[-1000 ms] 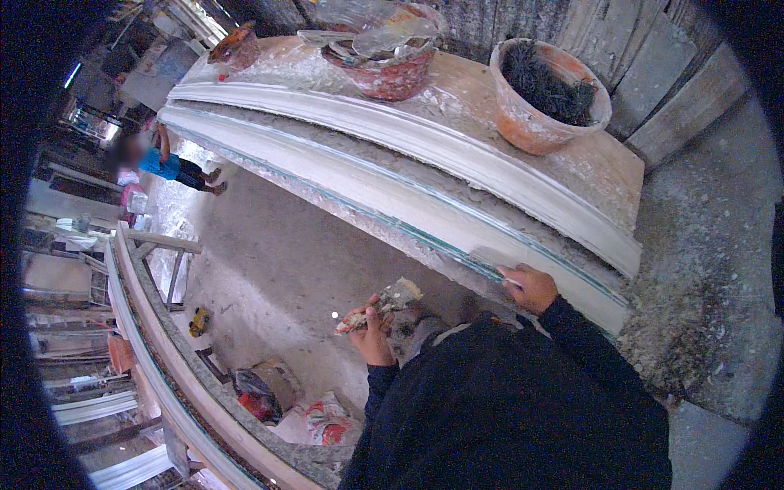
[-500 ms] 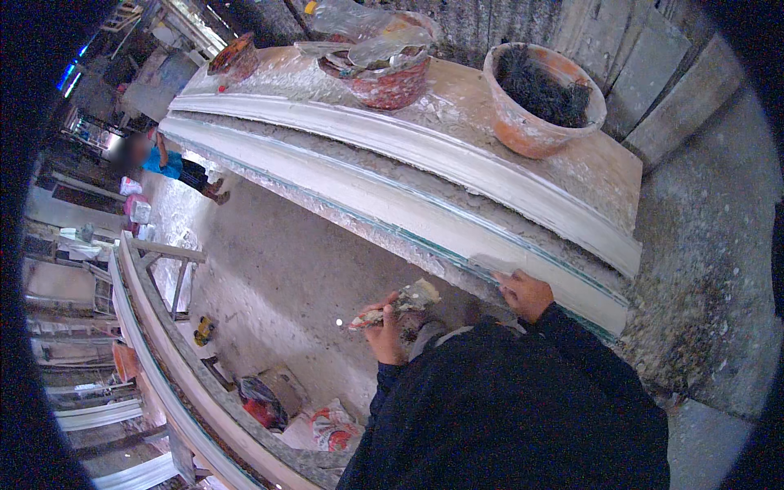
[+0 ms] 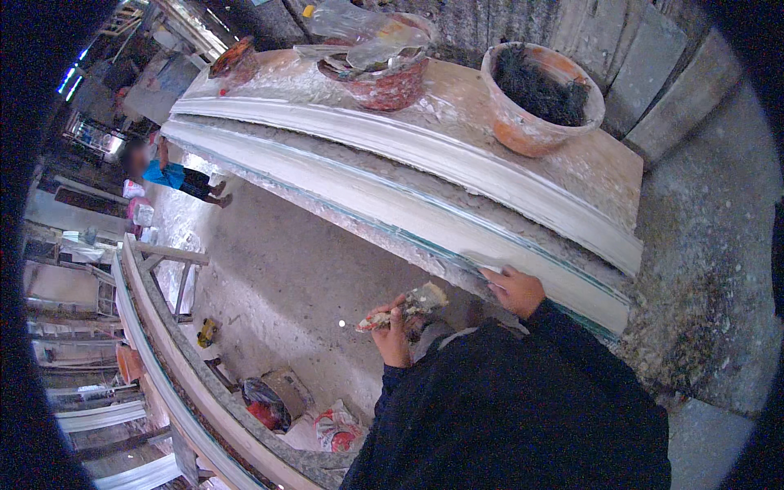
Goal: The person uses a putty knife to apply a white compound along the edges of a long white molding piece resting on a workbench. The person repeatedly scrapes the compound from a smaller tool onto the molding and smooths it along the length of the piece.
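Note:
My left hand [image 3: 394, 336] is wrapped round the handle of a plaster-caked brush [image 3: 425, 300], its pale bristles pointing right, over the floor in front of my body. My right hand [image 3: 517, 291] is at the near edge of a long white moulding form [image 3: 367, 196], fingers reaching left along its green-edged strip. A thin flat scraper [image 3: 472, 259] seems to extend from these fingers; it is blurred and partly hidden. Beyond a grey groove, a second long white ridged moulding [image 3: 425, 139] runs parallel on the same bench.
On the bench [image 3: 457, 90] stand an orange bucket [image 3: 535, 140] with dark fibre, and a red plaster-crusted basin [image 3: 384, 88] with a clear bottle [image 3: 347, 20]. Another long form [image 3: 175, 367] curves along the left. A person in blue [image 3: 167, 174] stands at the far end. Bags [image 3: 336, 429] lie on the floor.
My right hand has shifted slightly left and up along the form's near edge. My left hand, still holding the brush, has moved a little to the right.

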Demonstrator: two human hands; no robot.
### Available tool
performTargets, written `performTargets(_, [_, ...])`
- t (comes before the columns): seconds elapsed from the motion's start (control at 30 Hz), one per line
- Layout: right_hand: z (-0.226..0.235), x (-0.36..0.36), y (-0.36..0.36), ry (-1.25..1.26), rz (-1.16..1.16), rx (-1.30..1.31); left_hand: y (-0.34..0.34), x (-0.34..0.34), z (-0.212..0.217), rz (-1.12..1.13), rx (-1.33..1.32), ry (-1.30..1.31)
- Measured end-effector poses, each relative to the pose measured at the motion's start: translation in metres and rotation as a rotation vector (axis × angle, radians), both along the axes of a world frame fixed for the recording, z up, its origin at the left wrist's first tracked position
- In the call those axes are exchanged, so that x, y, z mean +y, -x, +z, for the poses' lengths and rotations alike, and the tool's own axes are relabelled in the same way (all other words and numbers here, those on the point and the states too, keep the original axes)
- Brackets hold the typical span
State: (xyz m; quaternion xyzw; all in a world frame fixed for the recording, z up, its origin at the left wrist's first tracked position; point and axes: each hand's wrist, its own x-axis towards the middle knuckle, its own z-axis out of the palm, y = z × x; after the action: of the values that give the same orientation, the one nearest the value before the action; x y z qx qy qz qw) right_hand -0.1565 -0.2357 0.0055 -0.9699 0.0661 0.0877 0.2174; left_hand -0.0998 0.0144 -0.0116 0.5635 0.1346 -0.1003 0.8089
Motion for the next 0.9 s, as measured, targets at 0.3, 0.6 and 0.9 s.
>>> performTargets(0.3, [0.013, -0.012, -0.003, -0.024, 0.056, 0.034, 0.007, 0.019, 0.002, 0.072, -0.038, 0.002])
performTargets(0.6, [-0.002, -0.028, 0.021, -0.065, 0.036, 0.018, -0.001, 0.020, -0.006, -0.004, -0.027, -0.041])
performTargets(0.9, [0.026, -0.047, 0.061, -0.148, -0.416, -0.502, -0.002, -0.107, -0.007, -0.582, -0.127, 0.216])
